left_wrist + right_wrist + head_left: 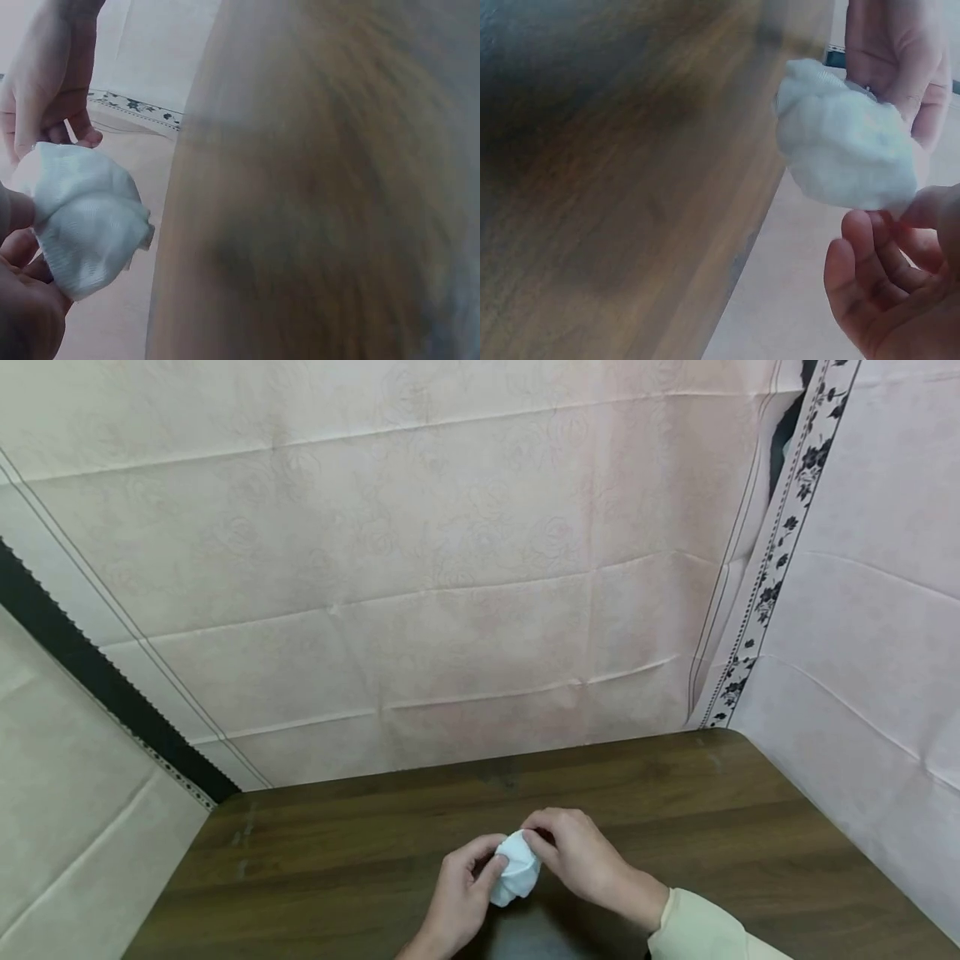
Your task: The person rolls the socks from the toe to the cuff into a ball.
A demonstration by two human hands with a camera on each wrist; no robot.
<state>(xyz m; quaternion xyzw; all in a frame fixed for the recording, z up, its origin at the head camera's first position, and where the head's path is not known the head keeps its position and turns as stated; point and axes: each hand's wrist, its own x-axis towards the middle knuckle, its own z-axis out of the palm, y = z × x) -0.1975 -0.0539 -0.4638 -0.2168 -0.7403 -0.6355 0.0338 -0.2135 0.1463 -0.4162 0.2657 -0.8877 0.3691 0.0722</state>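
Between the two hands, over the near part of the table, is a balled-up piece of white knit fabric that looks like a rolled sock. Fine ribbing and folds show on the fabric ball in the left wrist view. The left hand pinches its left side between thumb and fingers. At the upper right side, the right hand pinches the edge with thumb and forefinger. In the right wrist view, the other fingers of the right hand curl loosely below the fabric ball.
The brown wood-grain table has a rounded far right corner. Pale creased cloth hangs behind it, with more cloth panels at left and right. A floral-bordered strip runs down at the right, a dark strip at the left.
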